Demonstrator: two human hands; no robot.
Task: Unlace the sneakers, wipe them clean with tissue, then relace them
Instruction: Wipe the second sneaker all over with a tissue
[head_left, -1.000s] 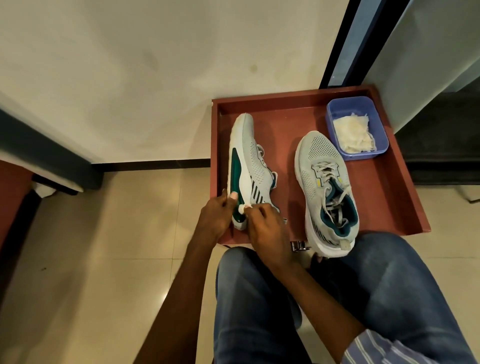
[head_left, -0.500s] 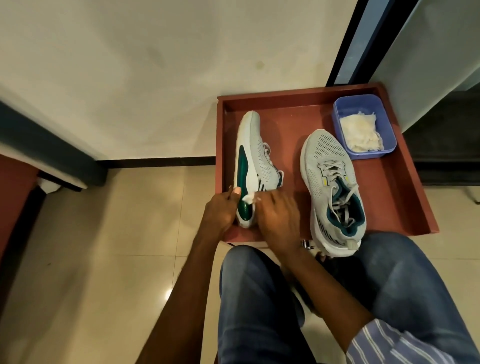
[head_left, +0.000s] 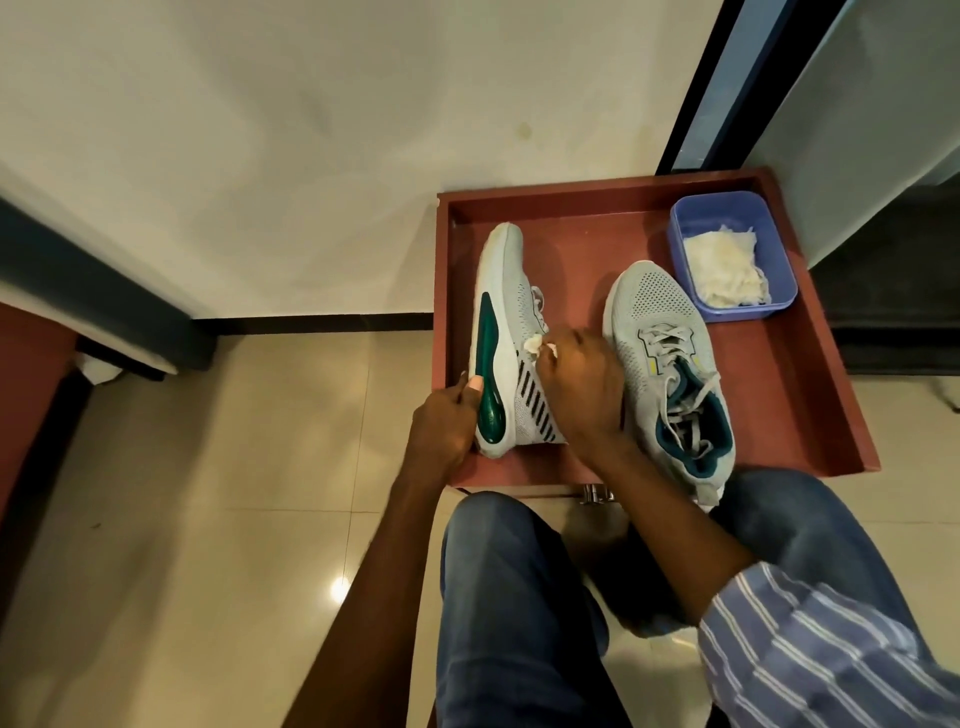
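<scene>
Two grey sneakers with teal trim sit in a red-brown tray (head_left: 810, 395). The left sneaker (head_left: 506, 306) is tipped on its side, its teal sole facing left. My left hand (head_left: 447, 421) grips its heel, thumb on the sole. My right hand (head_left: 579, 384) pinches a small white tissue (head_left: 693, 345) wad against the shoe's grey side, near the laces. The right sneaker (head_left: 660, 322) stands upright beside it with its laces threaded and loose.
A blue plastic tub (head_left: 779, 249) holding white tissues stands in the tray's far right corner. My jeans-clad knees are just below the tray's near edge. A white wall rises behind, with beige floor tiles to the left.
My right hand has slid the tissue from the sneaker's heel up along its side toward the laces. My left hand has kept its hold on the heel.
</scene>
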